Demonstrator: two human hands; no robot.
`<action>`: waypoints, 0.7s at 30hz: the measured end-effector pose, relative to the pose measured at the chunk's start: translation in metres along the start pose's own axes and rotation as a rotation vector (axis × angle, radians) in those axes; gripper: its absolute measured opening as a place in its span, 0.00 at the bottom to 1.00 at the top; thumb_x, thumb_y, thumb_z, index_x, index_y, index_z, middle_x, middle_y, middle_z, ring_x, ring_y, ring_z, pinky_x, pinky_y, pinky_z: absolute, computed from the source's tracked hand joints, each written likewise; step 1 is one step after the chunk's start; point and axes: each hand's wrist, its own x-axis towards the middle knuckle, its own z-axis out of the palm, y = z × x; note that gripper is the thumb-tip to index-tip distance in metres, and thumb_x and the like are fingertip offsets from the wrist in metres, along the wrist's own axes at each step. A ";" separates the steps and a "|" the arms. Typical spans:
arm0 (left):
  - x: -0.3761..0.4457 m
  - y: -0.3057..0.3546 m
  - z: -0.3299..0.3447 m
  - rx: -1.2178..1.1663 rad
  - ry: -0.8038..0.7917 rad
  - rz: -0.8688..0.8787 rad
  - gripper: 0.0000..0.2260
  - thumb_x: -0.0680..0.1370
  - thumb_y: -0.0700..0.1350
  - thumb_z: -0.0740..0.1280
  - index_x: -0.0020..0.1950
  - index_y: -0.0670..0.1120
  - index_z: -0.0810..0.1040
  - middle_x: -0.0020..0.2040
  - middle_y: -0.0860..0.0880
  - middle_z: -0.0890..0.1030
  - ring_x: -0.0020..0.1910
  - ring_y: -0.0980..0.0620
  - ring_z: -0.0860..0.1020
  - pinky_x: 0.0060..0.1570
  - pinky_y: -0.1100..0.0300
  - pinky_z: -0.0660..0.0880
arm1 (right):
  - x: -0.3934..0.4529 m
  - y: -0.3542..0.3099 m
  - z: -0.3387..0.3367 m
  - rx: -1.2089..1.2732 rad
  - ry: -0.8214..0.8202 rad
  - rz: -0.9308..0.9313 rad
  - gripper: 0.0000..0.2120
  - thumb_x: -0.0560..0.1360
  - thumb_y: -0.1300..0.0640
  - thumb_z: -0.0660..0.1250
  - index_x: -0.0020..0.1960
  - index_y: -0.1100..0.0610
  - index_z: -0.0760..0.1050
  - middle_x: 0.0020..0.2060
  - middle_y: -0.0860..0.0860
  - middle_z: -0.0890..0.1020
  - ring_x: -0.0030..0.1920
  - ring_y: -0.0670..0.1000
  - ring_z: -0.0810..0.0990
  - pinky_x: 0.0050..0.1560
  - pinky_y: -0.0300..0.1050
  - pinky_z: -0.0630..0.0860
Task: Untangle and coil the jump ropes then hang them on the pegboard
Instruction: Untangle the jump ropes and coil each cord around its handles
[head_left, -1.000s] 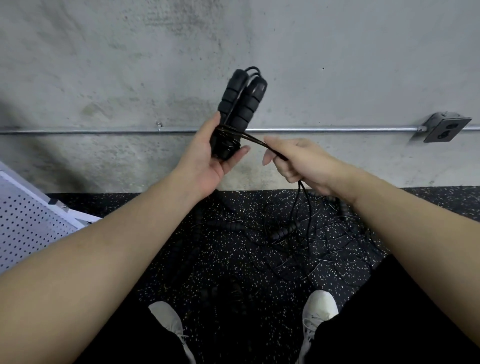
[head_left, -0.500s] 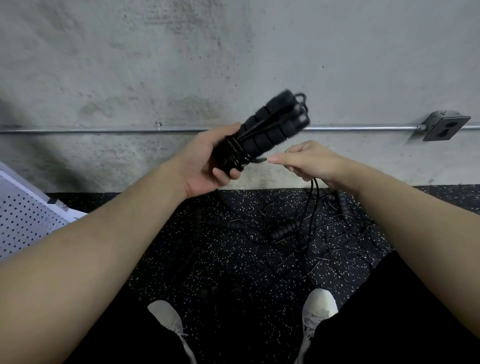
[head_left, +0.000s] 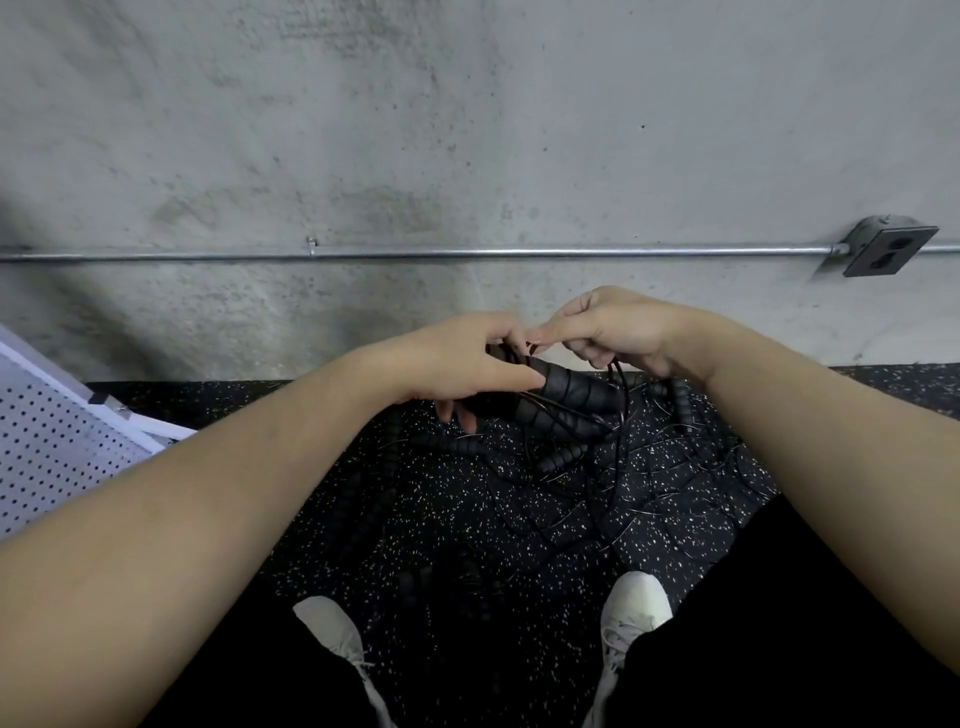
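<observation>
Speckled rubber floor (head_left: 467, 519), concrete wall (head_left: 467, 130), pegboard (head_left: 47, 452)

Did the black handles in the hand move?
Yes. The paired handles went down: earlier they stuck up above the metal pipe on the wall; now they lie sideways well below it, gripped by the left hand.
</observation>
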 end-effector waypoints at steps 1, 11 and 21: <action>0.001 0.000 0.002 0.024 0.034 -0.016 0.13 0.78 0.53 0.72 0.58 0.52 0.72 0.48 0.47 0.82 0.28 0.47 0.82 0.19 0.62 0.70 | 0.000 0.000 -0.001 -0.005 -0.002 -0.014 0.19 0.72 0.45 0.75 0.25 0.49 0.78 0.27 0.50 0.66 0.26 0.47 0.63 0.34 0.42 0.64; 0.006 -0.012 0.001 0.272 0.307 -0.020 0.13 0.81 0.59 0.64 0.64 0.60 0.79 0.28 0.59 0.80 0.25 0.51 0.82 0.35 0.55 0.83 | 0.009 0.000 0.007 -0.046 0.155 -0.121 0.09 0.80 0.51 0.69 0.48 0.57 0.79 0.31 0.50 0.79 0.26 0.45 0.74 0.33 0.39 0.75; 0.013 -0.018 0.003 0.097 0.408 0.025 0.13 0.84 0.59 0.60 0.67 0.64 0.77 0.44 0.56 0.84 0.27 0.51 0.83 0.36 0.51 0.84 | 0.007 -0.002 0.013 0.012 0.071 -0.041 0.23 0.85 0.45 0.56 0.44 0.59 0.78 0.34 0.55 0.84 0.39 0.52 0.85 0.47 0.45 0.84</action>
